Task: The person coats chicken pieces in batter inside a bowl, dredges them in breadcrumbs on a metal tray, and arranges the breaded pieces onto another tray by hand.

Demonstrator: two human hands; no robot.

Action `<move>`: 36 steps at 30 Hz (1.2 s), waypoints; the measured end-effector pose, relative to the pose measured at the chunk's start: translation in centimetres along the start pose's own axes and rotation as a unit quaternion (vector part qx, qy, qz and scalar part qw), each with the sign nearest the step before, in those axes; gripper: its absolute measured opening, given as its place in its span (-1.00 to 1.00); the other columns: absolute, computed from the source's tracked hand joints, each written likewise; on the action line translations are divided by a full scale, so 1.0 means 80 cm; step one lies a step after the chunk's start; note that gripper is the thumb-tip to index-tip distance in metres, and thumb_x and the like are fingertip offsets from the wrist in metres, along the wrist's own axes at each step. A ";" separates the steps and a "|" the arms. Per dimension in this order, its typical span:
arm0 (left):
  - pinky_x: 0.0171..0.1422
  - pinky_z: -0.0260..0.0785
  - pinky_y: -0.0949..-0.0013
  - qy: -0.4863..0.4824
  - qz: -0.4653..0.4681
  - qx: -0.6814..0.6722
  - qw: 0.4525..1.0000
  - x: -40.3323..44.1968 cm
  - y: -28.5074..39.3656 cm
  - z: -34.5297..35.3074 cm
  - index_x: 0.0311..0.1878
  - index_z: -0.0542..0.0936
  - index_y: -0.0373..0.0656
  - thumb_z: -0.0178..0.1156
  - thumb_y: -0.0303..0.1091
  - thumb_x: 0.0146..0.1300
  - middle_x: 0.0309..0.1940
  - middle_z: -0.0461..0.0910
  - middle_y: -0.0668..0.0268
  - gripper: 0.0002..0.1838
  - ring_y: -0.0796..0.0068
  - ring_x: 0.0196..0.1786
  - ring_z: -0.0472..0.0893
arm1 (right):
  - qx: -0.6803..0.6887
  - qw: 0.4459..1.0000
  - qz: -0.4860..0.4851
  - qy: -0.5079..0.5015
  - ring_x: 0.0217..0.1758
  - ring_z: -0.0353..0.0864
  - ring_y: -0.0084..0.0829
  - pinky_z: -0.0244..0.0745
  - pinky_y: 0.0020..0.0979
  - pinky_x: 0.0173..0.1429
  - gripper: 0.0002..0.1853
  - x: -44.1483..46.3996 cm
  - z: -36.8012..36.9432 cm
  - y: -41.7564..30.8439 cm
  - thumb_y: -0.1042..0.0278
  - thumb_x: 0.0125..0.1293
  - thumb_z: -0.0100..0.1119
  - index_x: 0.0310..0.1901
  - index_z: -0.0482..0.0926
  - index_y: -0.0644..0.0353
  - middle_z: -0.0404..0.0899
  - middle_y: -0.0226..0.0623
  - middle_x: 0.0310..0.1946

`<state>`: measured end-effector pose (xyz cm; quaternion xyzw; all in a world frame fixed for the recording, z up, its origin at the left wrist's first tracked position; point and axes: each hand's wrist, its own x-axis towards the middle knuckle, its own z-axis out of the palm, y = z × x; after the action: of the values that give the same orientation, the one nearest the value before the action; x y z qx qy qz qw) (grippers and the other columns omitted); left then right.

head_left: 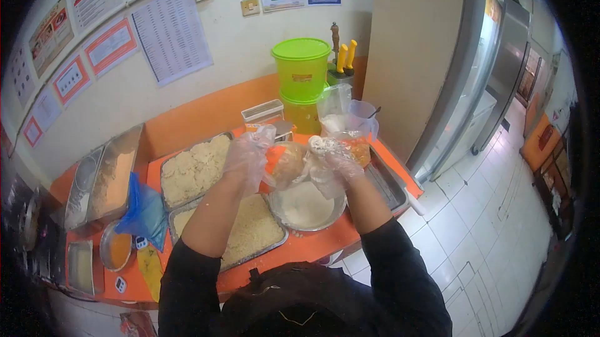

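Observation:
My left hand [251,154], in a loose clear plastic glove, is closed on the left side of a clear plastic bag [289,163]. Orange and tan show through the bag; its contents are hard to make out. My right hand [339,161], gloved too and with white powder on its fingers, grips the bag's other side. Right below both hands stands a round metal bowl [342,207] holding white powder [306,204]. To the left of the bowl lies a tray of pale crumbs [256,231], partly behind my left forearm.
Another tray of pale clumps [195,169] lies farther back. Green lidded tubs [302,65], a knife holder [340,78], a powder bag [334,109] and a measuring jug [364,117] stand behind. A dark tray [389,181] is right; metal containers [115,174] and a blue bag [145,212] are left.

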<state>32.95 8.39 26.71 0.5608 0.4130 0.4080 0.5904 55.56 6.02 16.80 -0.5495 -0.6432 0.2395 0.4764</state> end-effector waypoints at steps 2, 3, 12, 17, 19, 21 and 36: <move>-0.46 0.26 0.41 -0.015 0.020 0.029 0.999 0.003 0.008 -0.002 -0.30 0.51 -0.12 0.10 -0.16 0.26 -0.52 0.41 0.42 -0.78 0.58 -0.52 0.33 | 0.142 0.990 -0.010 -0.009 -0.36 0.48 -0.52 0.37 -0.48 -0.34 -0.82 -0.010 -0.002 0.002 0.18 0.27 0.08 -0.28 0.50 0.10 0.51 -0.40 -0.39; -0.45 0.28 0.42 -0.023 0.029 0.044 0.998 0.004 0.012 -0.001 -0.30 0.51 -0.13 0.08 -0.16 0.27 -0.51 0.42 0.41 -0.77 0.58 -0.51 0.33 | 0.228 0.973 0.015 -0.012 -0.40 0.47 -0.61 0.36 -0.54 -0.39 -0.83 -0.016 -0.003 -0.006 0.18 0.26 0.11 -0.32 0.51 0.08 0.51 -0.46 -0.41; -0.25 0.42 0.31 0.025 0.001 -0.006 1.000 0.032 -0.076 -0.028 -0.15 0.48 -0.19 0.02 -0.03 0.30 -0.37 0.47 0.33 -0.63 0.48 -0.25 0.48 | 0.490 0.863 0.121 -0.024 -0.56 0.41 -0.63 0.31 -0.59 -0.56 -0.87 -0.025 0.042 0.006 0.22 0.31 0.00 -0.37 0.46 0.01 0.43 -0.53 -0.51; -0.24 0.38 0.29 0.064 -0.029 -0.141 0.988 0.039 -0.111 -0.025 -0.19 0.43 -0.09 -0.07 -0.04 0.36 -0.35 0.44 0.37 -0.70 0.51 -0.32 0.43 | 0.305 0.947 0.085 -0.047 -0.53 0.43 -0.61 0.36 -0.58 -0.50 -0.87 -0.030 0.045 -0.050 0.24 0.32 -0.01 -0.34 0.46 0.02 0.43 -0.51 -0.50; -0.30 0.33 0.31 0.076 -0.037 -0.232 0.969 0.031 -0.105 -0.014 -0.28 0.41 -0.06 -0.10 -0.01 0.36 -0.45 0.40 0.40 -0.68 0.54 -0.40 0.38 | 0.360 0.919 0.158 -0.043 -0.47 0.45 -0.59 0.39 -0.58 -0.40 -0.87 -0.029 0.047 -0.066 0.25 0.32 -0.01 -0.34 0.47 0.04 0.45 -0.47 -0.48; -0.32 0.29 0.35 0.095 0.001 -0.228 0.969 0.036 -0.114 -0.013 -0.36 0.37 -0.05 -0.14 0.01 0.38 -0.52 0.33 0.44 -0.66 0.57 -0.45 0.32 | 0.352 0.928 0.124 -0.010 -0.40 0.46 -0.56 0.41 -0.57 -0.30 -0.87 -0.031 0.053 -0.058 0.25 0.31 0.00 -0.32 0.47 0.07 0.46 -0.42 -0.44; -0.34 0.38 0.42 0.038 0.371 0.185 0.909 0.058 -0.029 0.064 -0.27 0.51 -0.23 0.12 -0.29 0.25 -0.36 0.57 0.36 -0.82 0.60 -0.31 0.54 | 0.033 0.934 0.330 0.130 0.16 0.40 -0.39 0.25 -0.40 0.23 -0.44 -0.053 -0.004 0.038 -0.05 0.30 0.00 0.16 0.37 0.23 0.45 -0.20 0.07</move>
<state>39.36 10.98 24.37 0.7570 0.2656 0.5345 0.2661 57.02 2.83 12.88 -0.7415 -0.3498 0.3310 0.4672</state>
